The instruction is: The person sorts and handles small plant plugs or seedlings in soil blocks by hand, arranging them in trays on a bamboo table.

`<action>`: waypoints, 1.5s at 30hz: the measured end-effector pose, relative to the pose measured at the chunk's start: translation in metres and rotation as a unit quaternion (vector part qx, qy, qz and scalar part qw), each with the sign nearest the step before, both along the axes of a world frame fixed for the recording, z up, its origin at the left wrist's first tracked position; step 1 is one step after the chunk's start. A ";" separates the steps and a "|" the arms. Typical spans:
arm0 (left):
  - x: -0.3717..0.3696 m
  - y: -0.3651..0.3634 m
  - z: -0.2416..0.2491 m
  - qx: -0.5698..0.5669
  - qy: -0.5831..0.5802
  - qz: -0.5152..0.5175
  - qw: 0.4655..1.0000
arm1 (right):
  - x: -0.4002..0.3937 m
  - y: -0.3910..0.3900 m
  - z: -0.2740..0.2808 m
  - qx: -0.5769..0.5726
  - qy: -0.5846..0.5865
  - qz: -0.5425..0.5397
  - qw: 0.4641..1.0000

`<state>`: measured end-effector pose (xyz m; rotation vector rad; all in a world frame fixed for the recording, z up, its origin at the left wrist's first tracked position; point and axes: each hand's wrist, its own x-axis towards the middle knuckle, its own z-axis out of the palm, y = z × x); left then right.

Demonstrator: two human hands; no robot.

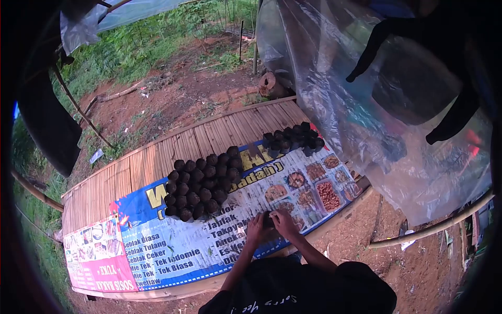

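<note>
My left hand [255, 228] and my right hand [284, 223] are close together near the front edge of the table. Their fingers are closed around a small black seedling bag [269, 221], partly hidden between them. Just beyond and to the left, a block of several black seedling bags [204, 183] filled with dark soil stands in tight rows. A smaller cluster of black bags [294, 137] sits farther back on the right; some of these look open at the top.
A printed food banner [172, 251] covers much of the bamboo-slat table [178, 144]. Clear plastic sheeting [334, 99] hangs at the right, with dark cloth [418, 78] over it. A bamboo pole [434, 236] crosses at the lower right. Bare soil and plants lie beyond.
</note>
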<state>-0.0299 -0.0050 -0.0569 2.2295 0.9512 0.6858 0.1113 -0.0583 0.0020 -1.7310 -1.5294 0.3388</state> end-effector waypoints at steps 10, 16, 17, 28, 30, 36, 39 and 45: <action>0.003 0.003 -0.012 -0.020 0.047 0.010 0.999 | 0.004 0.000 -0.007 0.015 -0.021 0.027 0.999; 0.002 0.000 -0.013 -0.003 0.046 0.019 0.999 | 0.001 0.001 -0.007 0.006 -0.043 0.015 0.999; 0.003 0.000 -0.014 -0.005 0.048 0.025 0.999 | -0.001 0.002 -0.005 0.014 -0.045 0.015 0.999; 0.003 0.001 -0.010 -0.007 0.041 0.012 0.999 | 0.010 0.005 -0.014 -0.027 0.010 -0.009 1.000; 0.001 -0.004 0.000 -0.011 0.058 0.012 0.998 | 0.014 0.003 -0.020 -0.020 0.012 -0.013 1.000; 0.002 -0.001 -0.006 0.001 0.048 0.005 0.999 | 0.015 0.007 -0.011 -0.039 0.014 0.033 0.999; 0.004 0.002 -0.003 -0.016 0.041 0.002 0.999 | 0.016 0.006 -0.007 -0.048 -0.002 -0.011 0.999; 0.003 0.001 -0.006 -0.018 0.055 0.003 0.998 | 0.017 0.008 -0.014 -0.041 0.042 -0.004 0.998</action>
